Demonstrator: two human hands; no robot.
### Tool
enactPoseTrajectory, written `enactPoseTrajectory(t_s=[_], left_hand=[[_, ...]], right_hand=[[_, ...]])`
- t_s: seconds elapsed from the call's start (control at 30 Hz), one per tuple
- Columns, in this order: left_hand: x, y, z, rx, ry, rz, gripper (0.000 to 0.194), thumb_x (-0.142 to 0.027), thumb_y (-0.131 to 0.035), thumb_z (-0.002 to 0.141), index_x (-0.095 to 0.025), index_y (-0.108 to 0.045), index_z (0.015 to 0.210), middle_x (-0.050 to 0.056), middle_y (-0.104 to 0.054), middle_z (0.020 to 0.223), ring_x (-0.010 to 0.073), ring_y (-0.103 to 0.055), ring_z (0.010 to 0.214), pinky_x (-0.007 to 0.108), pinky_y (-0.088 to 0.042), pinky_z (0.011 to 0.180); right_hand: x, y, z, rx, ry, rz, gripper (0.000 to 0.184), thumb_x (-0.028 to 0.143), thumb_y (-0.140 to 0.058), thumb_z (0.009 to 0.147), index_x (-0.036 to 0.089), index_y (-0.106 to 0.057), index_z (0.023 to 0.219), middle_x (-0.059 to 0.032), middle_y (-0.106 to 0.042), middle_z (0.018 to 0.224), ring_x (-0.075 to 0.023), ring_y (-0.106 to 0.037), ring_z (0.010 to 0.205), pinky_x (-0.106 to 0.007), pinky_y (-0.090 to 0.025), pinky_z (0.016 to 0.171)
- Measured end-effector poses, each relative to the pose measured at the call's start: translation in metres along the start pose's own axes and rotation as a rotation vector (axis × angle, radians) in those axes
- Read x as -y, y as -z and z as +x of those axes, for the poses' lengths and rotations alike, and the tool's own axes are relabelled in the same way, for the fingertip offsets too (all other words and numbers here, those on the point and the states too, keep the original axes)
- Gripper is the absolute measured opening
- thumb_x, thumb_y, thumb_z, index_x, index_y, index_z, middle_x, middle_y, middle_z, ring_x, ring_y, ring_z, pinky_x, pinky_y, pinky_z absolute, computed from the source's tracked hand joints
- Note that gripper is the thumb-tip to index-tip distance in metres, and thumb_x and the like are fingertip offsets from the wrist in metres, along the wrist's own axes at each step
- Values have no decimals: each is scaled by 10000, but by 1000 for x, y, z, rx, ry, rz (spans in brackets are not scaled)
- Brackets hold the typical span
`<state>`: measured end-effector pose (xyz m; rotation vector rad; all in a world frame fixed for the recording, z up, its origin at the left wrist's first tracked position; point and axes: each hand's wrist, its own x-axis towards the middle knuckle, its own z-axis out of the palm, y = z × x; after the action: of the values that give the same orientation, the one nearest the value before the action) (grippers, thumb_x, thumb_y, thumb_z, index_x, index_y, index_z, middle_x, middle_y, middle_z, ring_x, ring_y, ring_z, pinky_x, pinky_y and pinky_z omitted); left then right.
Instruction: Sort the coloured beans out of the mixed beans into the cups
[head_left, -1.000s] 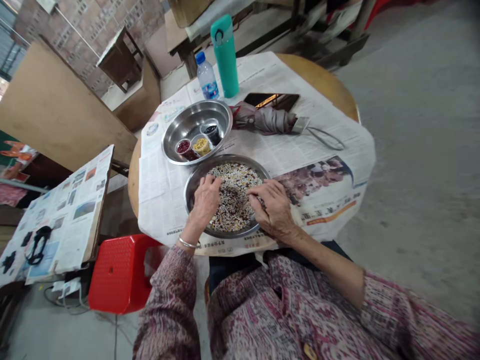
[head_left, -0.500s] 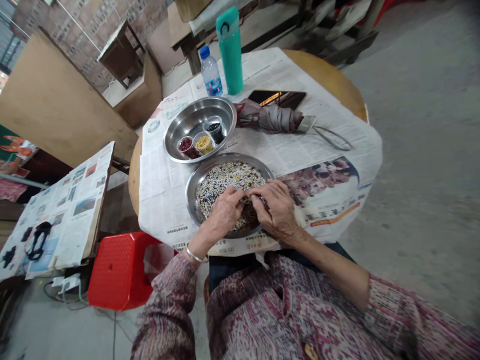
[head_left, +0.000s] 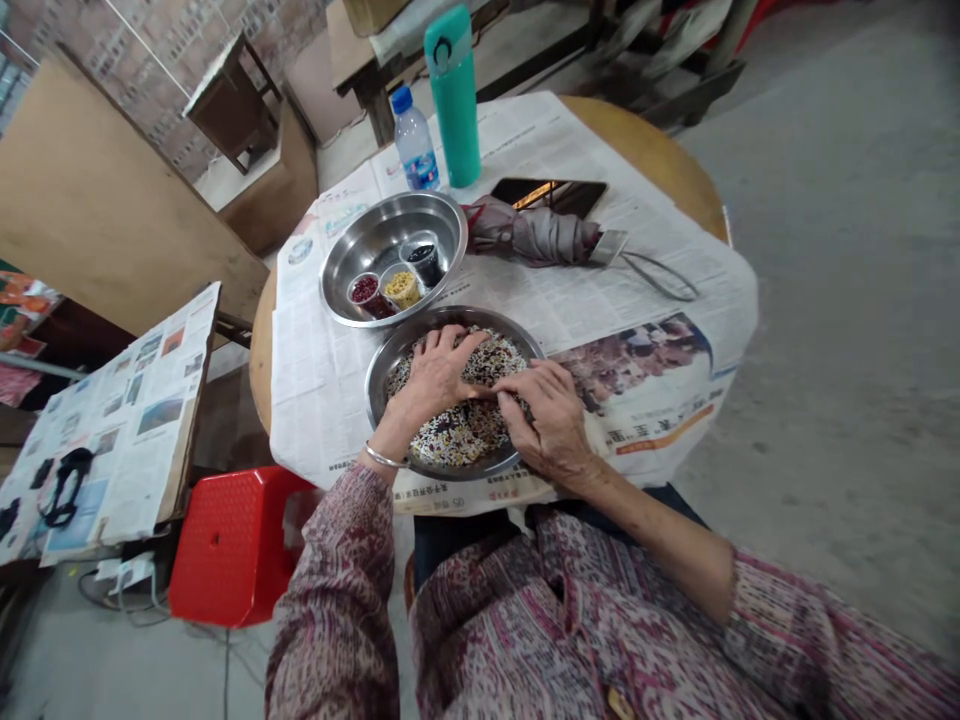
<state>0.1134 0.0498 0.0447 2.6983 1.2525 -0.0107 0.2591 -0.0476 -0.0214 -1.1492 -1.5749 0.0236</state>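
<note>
A wide steel pan (head_left: 379,370) of mixed white, dark and red beans (head_left: 457,430) lies on the newspaper in front of me. My left hand (head_left: 435,372) lies flat on the beans in the middle of the pan, fingers stretched out towards the far rim. My right hand (head_left: 547,415) rests on the pan's right side, fingers curled down into the beans; whether it holds any is hidden. Behind the pan stands a steel bowl (head_left: 375,235) holding three small cups, one with red beans (head_left: 365,291), one with yellow (head_left: 402,287), one with black (head_left: 424,258).
Newspaper (head_left: 637,330) covers the round wooden table (head_left: 660,165). At the back lie a folded grey umbrella (head_left: 536,232), a dark phone (head_left: 559,193), a teal flask (head_left: 454,95) and a water bottle (head_left: 415,153). A red plastic stool (head_left: 229,545) stands at the left.
My left hand went from the pan's left side to meet the right hand, then slid forward over the beans towards the far rim. My right hand has barely moved.
</note>
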Motion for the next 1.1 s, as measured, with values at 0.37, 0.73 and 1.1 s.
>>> enactPoseTrajectory(t_s=[0.37, 0.73, 1.1], left_hand=[[-7, 1, -59, 43, -74, -225, 164, -304, -610, 1011, -185, -661, 1110, 49, -685, 1031, 189, -670, 983, 379, -561, 958], [-27, -23, -27, -39, -221, 14, 305, -239, -568, 992, -202, -602, 1294, 99, -560, 1426, 287, -450, 1371, 478, -458, 1138], [7, -2, -68, -125, 257, 35, 162, -185, -486, 1030, -185, -620, 1121, 87, -604, 1113, 230, -599, 1093, 408, -551, 981]], right_hand=[[-2, -1, -4, 1, -62, 41, 162, 152, -534, 939, 263, -622, 1017, -27, -719, 925, -233, -652, 894, -480, -460, 1014], [-1, 0, -4, -24, -63, 51, 147, 191, -508, 971, 258, -621, 1035, -67, -694, 1017, -255, -625, 983, -459, -485, 955], [-2, 0, -5, -14, -90, 58, 147, 185, -556, 940, 260, -639, 1035, -53, -701, 995, -257, -630, 961, -483, -471, 994]])
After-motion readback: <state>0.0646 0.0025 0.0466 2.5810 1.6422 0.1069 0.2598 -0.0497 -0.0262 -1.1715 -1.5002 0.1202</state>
